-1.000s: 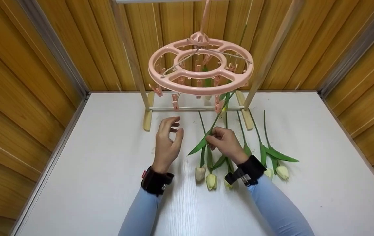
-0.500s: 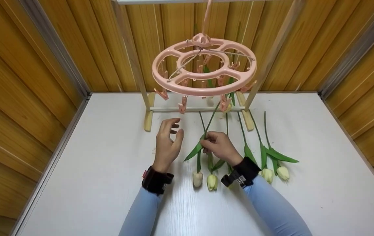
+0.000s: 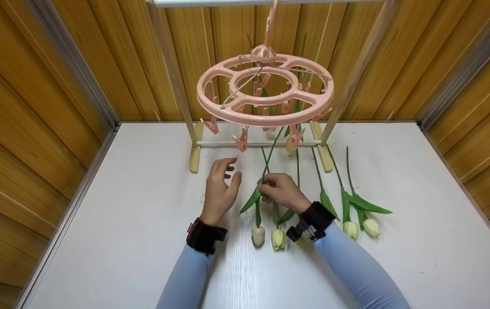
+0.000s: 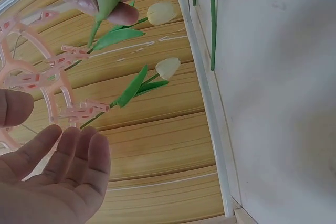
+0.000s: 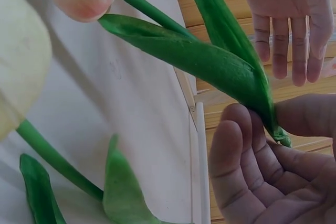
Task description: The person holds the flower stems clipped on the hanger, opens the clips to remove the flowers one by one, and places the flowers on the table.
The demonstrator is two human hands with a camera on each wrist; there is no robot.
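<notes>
Right hand: I pinch the tulip stem at its leaf base (bloom hangs below).
Left hand: spread, empty, beside my pinch.
Peg: I guide the stem tip above my pinch into it.

We see the round clip hanger in pink plastic, smooth w/ slight gloss. The tulip stems look as matt green plastic, buds waxy. Table is white, matt, fine grain. Walls are varnished wood, the stand pale raw wood.
</notes>
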